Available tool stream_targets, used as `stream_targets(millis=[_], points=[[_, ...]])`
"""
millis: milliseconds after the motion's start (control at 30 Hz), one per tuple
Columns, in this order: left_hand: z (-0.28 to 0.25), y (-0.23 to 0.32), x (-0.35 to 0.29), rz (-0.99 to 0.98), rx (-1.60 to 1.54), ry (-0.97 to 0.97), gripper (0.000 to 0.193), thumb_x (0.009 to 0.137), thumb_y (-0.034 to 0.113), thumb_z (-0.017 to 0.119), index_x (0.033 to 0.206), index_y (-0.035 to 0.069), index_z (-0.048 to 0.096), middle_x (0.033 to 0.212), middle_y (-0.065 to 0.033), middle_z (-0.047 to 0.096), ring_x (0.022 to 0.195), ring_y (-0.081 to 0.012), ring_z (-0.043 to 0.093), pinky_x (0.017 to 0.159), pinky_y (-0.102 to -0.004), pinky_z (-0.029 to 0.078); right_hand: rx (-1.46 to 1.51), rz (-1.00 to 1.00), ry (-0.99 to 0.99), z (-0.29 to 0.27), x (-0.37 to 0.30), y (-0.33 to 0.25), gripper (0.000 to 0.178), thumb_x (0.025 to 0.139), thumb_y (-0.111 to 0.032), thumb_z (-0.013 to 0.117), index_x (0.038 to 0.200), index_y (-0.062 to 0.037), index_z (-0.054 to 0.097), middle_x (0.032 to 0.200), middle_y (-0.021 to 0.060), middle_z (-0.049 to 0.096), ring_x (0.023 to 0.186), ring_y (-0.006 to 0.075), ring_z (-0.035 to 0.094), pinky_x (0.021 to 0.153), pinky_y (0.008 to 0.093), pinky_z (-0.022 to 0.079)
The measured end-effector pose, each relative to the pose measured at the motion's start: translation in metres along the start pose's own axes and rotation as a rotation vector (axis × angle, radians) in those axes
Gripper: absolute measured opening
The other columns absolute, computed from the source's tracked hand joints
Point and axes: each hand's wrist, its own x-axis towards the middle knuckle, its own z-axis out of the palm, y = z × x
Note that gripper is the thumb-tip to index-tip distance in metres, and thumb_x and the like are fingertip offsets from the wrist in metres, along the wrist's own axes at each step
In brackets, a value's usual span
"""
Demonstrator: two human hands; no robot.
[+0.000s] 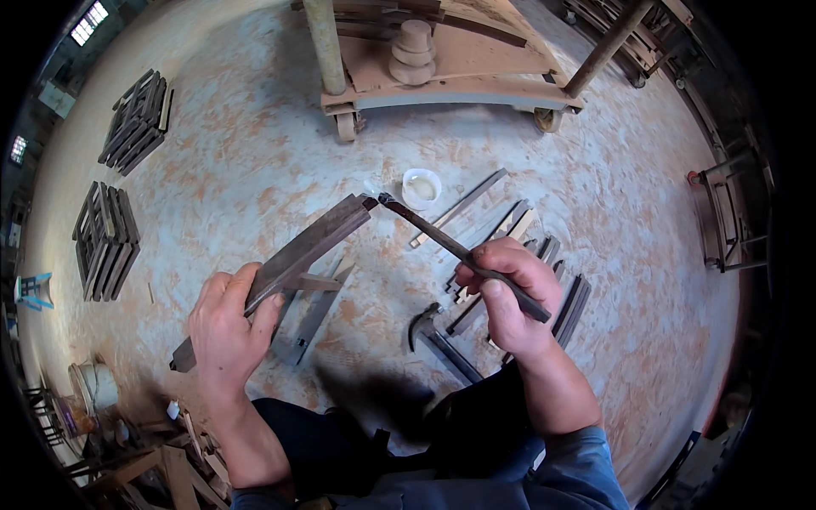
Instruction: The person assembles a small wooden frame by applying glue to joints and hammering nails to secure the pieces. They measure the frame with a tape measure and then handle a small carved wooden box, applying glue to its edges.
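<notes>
My left hand (225, 327) is closed round a dark wooden bar (310, 246), which slants up and away to the right. A thin crosspiece (319, 282) shows beside the bar; whether they are joined I cannot tell. In my right hand (517, 289) is a dark slender stick (433, 232), gripped between thumb and fingers. Its wet-looking tip is close to the bar's far end, where a short tenon shows; whether they touch is unclear. Just beyond stands a white cup (437, 180) with pale stuff inside. A claw hammer (444, 344) lies on the floor below the stick.
Several dark wooden strips (574, 310) lie at the right, and another strip (463, 206) beside the cup. Stacked wooden frames (109, 242) stand at the left. A wheeled cart (459, 92) is ahead. Scrap wood (178, 476) and a bucket (100, 385) occupy the lower left.
</notes>
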Motion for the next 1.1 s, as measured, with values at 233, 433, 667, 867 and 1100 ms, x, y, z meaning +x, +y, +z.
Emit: stream_targets(millis=[233,433,667,867,1100], points=[[0.011,0.006,0.003,0.067,0.086,0.141,0.039,0.071,0.014,0.074,0.109,0.005,0.066,0.080,-0.0111,0.055,0.075,-0.0283,0.056,0.065,-0.0394,0.045,-0.117,0.039,-0.039,-0.005,0.005,-0.001,0.014,0.082,0.004,0.063,0.096,0.0048,0.063,0.087,0.0130,0.067,0.079,0.0220,0.065,0.070,0.0301,0.052],[0.012,0.011,-0.002,0.069,0.112,0.159,0.042,0.066,0.011,0.074,0.107,0.007,0.069,0.078,-0.0096,0.053,0.076,-0.0272,0.055,0.067,-0.0381,0.045,-0.214,0.105,-0.070,-0.005,0.002,-0.003,0.013,0.083,0.002,0.065,0.095,0.0054,0.063,0.086,0.0128,0.066,0.078,0.0215,0.065,0.070,0.0297,0.051],[0.016,0.013,-0.005,0.134,0.192,0.181,0.041,0.066,0.005,0.072,0.107,0.008,0.070,0.083,-0.0085,0.052,0.080,-0.0261,0.053,0.071,-0.0376,0.045,0.039,0.232,0.114,-0.009,-0.004,-0.006,0.013,0.090,0.000,0.060,0.102,0.0059,0.061,0.091,0.0122,0.067,0.078,0.0149,0.066,0.069,0.0257,0.054],[0.025,0.018,-0.006,0.147,0.178,0.250,0.043,0.065,0.001,0.078,0.107,0.010,0.070,0.085,-0.0080,0.052,0.081,-0.0262,0.052,0.072,-0.0378,0.045,-0.058,0.309,0.093,-0.007,-0.002,-0.012,0.014,0.091,-0.004,0.062,0.101,0.0049,0.063,0.088,0.0103,0.067,0.077,0.0141,0.066,0.069,0.0263,0.054],[0.033,0.020,-0.004,0.152,0.201,0.301,0.042,0.065,0.003,0.078,0.105,0.011,0.069,0.087,-0.0067,0.052,0.083,-0.0258,0.053,0.072,-0.0385,0.046,-0.123,0.352,0.094,-0.010,0.000,-0.015,0.014,0.091,-0.006,0.063,0.101,0.0039,0.065,0.083,0.0084,0.067,0.075,0.0128,0.065,0.068,0.0254,0.053]])
